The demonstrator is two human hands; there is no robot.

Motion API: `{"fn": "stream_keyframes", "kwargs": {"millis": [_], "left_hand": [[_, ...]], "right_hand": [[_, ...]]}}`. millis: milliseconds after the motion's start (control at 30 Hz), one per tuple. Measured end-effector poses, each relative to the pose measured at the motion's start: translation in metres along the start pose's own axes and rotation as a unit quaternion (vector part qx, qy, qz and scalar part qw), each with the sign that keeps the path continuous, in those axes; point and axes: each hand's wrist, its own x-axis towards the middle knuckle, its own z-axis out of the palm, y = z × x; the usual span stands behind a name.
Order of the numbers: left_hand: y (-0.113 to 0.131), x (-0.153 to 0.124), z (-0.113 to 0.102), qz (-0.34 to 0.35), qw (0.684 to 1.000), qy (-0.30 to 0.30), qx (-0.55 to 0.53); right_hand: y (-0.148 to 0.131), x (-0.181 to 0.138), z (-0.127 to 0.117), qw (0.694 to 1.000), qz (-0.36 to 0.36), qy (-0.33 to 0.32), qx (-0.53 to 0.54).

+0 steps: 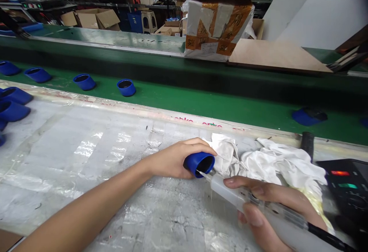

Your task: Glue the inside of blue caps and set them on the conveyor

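My left hand [175,159] is wrapped round a blue cylindrical part [191,164] with a slanted open mouth and a dark inside. The part is tilted towards the right, just above or on the plastic-covered bench. In my right hand [276,206] is a white dispensing syringe [225,190], with a black hose leaving its rear end. Its thin nozzle reaches the lower rim of the blue part's mouth; whether it touches cannot be made out. Crumpled white cloths [276,160] lie just beyond my right hand.
Several similar blue parts [126,87] stand on the green conveyor belt [178,100]; more cluster on the bench [86,141] at left. A black control box [345,187] with red and green lights sits at right. Across the belt stands a taped carton [215,30].
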Motion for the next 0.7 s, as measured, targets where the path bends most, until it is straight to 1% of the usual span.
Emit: {"fn": "stream_keyframes", "kwargs": {"millis": [67,133,167,267,333,400,467,500,533,567,700], "left_hand": [[0.0,0.0,0.0,0.005,1.0,0.0,0.002],[0.0,0.0,0.0,0.01,1.0,-0.001,0.003],[0.0,0.0,0.0,0.011,1.0,0.001,0.003],[0.0,0.0,0.0,0.013,1.0,0.006,0.003],[-0.001,0.0,0.0,0.017,1.0,0.006,0.003],[-0.001,0.0,0.0,0.019,1.0,0.004,0.006],[-0.002,-0.001,0.0,0.02,1.0,0.004,0.008],[-0.002,-0.001,0.0,0.021,1.0,0.005,0.009],[-0.003,-0.001,0.0,0.021,1.0,0.006,0.009],[-0.003,-0.001,0.0,0.02,1.0,0.007,0.01],[-0.003,-0.001,0.0,0.022,1.0,0.01,0.013]], "right_hand": [[0.002,-0.001,0.005,0.999,-0.032,0.015,-0.014],[0.005,-0.002,0.009,0.998,-0.048,0.044,-0.024],[0.007,-0.002,0.01,0.997,-0.056,0.045,-0.024],[0.015,-0.001,0.007,0.992,-0.127,0.014,-0.008],[0.021,0.001,0.0,0.987,-0.161,0.012,0.01],[0.025,0.003,-0.008,0.987,-0.161,-0.005,0.021],[0.026,0.005,-0.014,0.987,-0.152,-0.051,0.025],[0.026,0.006,-0.015,0.984,-0.158,-0.077,0.025],[0.025,0.006,-0.014,0.982,-0.165,-0.089,0.022],[0.024,0.006,-0.013,0.983,-0.163,-0.077,0.019],[0.02,0.002,0.003,0.992,-0.118,0.048,-0.013]]}}
